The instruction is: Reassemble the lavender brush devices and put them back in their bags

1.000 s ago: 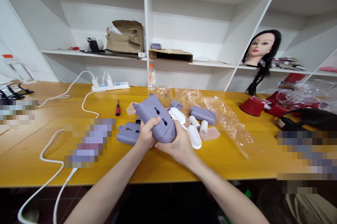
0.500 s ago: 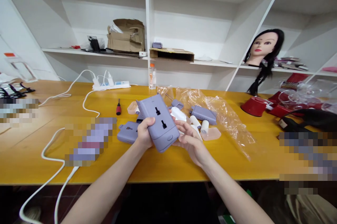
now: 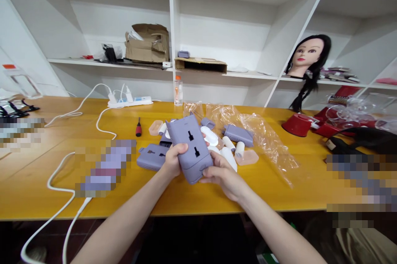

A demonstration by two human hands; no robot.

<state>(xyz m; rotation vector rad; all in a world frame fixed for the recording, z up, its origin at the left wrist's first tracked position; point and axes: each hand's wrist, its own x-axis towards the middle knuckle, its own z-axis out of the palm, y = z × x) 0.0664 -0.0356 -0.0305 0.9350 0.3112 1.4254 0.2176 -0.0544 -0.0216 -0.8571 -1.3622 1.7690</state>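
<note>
A purple plastic housing [image 3: 190, 138] with two dark keyhole-like slots is held up, tilted, over the table. My left hand [image 3: 176, 160] grips its left side, thumb on the front face. At the lower right corner, my right hand [image 3: 225, 175] has its thumb at the oval button and the other fingers behind. Under and behind the housing lie another purple housing [image 3: 150, 160], a perforated purple part [image 3: 238, 135], a white oval part [image 3: 209, 136], white cylinders [image 3: 240, 149] and a translucent pinkish cup [image 3: 248, 157].
A red-handled screwdriver [image 3: 138, 127] lies to the left, near a white power strip [image 3: 136, 101] with cables. Crumpled clear plastic wrap [image 3: 273, 148] spreads to the right. Behind stand a clear bottle [image 3: 178, 92] and white shelves; red devices [image 3: 297, 124] sit at the far right.
My right hand has closed in on the housing's lower corner, its thumb now at the oval button. The housing has shifted slightly right and turned a little more upright.
</note>
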